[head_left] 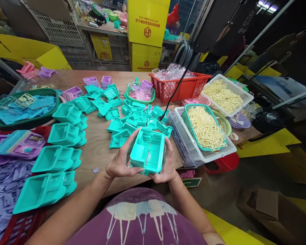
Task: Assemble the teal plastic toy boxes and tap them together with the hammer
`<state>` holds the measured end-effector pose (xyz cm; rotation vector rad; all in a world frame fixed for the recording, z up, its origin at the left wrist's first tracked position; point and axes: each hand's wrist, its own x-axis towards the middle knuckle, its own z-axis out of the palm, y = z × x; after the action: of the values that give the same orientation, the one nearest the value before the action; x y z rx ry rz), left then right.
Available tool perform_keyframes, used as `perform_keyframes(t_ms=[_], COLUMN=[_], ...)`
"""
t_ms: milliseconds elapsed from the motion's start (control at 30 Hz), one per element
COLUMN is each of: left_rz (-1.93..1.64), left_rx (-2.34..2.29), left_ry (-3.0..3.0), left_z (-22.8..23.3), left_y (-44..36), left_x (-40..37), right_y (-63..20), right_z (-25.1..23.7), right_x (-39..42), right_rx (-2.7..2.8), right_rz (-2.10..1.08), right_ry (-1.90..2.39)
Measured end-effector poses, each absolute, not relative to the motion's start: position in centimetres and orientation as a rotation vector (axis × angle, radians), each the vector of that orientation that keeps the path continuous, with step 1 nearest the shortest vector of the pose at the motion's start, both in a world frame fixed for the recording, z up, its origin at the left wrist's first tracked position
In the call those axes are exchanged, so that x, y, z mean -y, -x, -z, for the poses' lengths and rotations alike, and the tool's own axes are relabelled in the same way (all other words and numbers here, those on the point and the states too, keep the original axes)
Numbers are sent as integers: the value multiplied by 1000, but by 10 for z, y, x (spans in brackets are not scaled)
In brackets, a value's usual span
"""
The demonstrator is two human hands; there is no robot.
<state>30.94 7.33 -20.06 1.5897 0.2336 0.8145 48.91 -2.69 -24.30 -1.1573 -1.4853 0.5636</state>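
Held above the near edge of the wooden table (99,143), just in front of the chest: a teal moulded-plastic tray with inner compartments (148,149), open side up and tilted toward the camera. Left hand (120,162) curled around the tray's left wall, thumb along the near lower edge, fingers up the side. Right hand (167,163) wrapped about the right wall and near corner, fingertips pressed to the outside. Both closed on the tray, neither spread. Probably light, thin-walled and stiff, with smooth, somewhat slippery faces; best gripped at the rim and corners, where the walls likely flex least. Just beyond, a scatter of small teal plastic parts (132,119); to the left, stacks of like teal trays (63,136); to the right, a white slotted basket (206,154) holding a teal basket of pale yellow sprue pieces (206,127).
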Motion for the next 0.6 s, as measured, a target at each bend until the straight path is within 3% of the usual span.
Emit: perform_keyframes(t_ms=[200, 600], left_rz=[-782, -733], left_rx=[-287, -358], left_ry=[-1421, -1335], left_z=[207, 215], left_y=[-318, -330], left_x=[-70, -61], right_y=[-488, -484], right_z=[235, 229], right_x=[31, 45], right_rx=[1301, 1180], right_rz=[-663, -689], right_ry=[1029, 1219])
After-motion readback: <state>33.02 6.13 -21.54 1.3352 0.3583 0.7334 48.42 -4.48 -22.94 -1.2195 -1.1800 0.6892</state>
